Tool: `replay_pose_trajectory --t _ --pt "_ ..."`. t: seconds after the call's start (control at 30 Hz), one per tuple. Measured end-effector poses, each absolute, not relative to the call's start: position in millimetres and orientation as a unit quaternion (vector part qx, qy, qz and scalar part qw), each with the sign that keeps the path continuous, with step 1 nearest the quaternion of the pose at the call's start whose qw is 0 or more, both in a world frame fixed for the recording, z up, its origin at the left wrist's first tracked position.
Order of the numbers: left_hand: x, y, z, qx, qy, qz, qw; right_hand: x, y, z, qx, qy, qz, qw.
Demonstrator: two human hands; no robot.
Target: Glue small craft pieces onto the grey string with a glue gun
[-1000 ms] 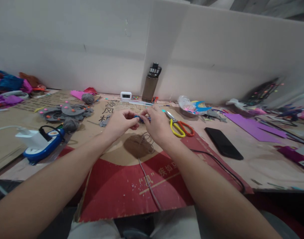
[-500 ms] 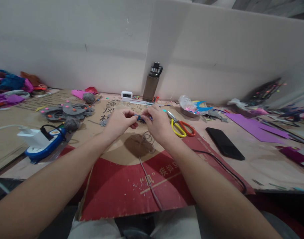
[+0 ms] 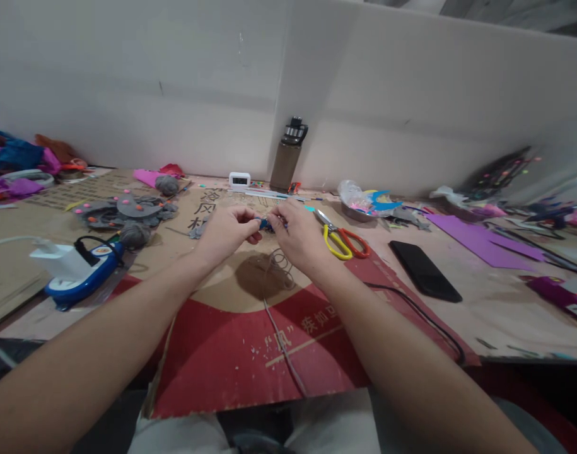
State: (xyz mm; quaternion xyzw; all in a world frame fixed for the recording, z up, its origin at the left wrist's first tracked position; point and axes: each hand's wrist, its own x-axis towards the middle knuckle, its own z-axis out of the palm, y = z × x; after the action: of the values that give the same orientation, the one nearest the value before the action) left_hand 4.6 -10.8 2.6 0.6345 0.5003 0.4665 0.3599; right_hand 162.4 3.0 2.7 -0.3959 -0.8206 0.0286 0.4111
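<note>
Blue piece [image 3: 264, 223]: mostly hidden, unreadable in shape, above cardboard [image 3: 207, 372].
Left hand [image 3: 229, 230], right hand [image 3: 297, 233]: both pinching blue piece.
Grey cord [image 3: 292, 371]: not traceable to blue piece.
Against earlier frame: same grip.

Small blue piece [image 3: 264, 223] mostly hidden

The left hand [image 3: 229, 230] and right hand [image 3: 301, 234] cover it – too small to identify, the right grip unclear. The right forearm [image 3: 402, 347] hides some lettering [image 3: 313, 325]; the left edge cuts the coloured pile [image 3: 14, 154] – the dark bundle [image 3: 497, 175] far right is blurred
</note>
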Motion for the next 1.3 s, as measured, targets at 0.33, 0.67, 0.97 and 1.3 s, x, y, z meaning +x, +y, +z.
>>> replay_pose_trajectory --t 0.33,0.67,0.97,1.3 --pt "7.3 -16.9 8.6 0.647 0.494 0.461 0.353 160.5 3.0 2.6 -0.41 -0.821 0.003 0.397" --pt "5.7 -14.8 5.0 0.665 0.484 0.455 0.341 160.4 5.9 1.2 -0.424 -0.805 0.015 0.415" --pt "5.5 -14.5 4.7 0.664 0.469 0.465 0.352 161.5 7.0 0.2 -0.417 -0.795 0.085 0.433" --pt "6.7 -14.8 4.1 0.645 0.459 0.484 0.372 160.7 7.3 -1.4 -0.422 -0.787 0.11 0.437"
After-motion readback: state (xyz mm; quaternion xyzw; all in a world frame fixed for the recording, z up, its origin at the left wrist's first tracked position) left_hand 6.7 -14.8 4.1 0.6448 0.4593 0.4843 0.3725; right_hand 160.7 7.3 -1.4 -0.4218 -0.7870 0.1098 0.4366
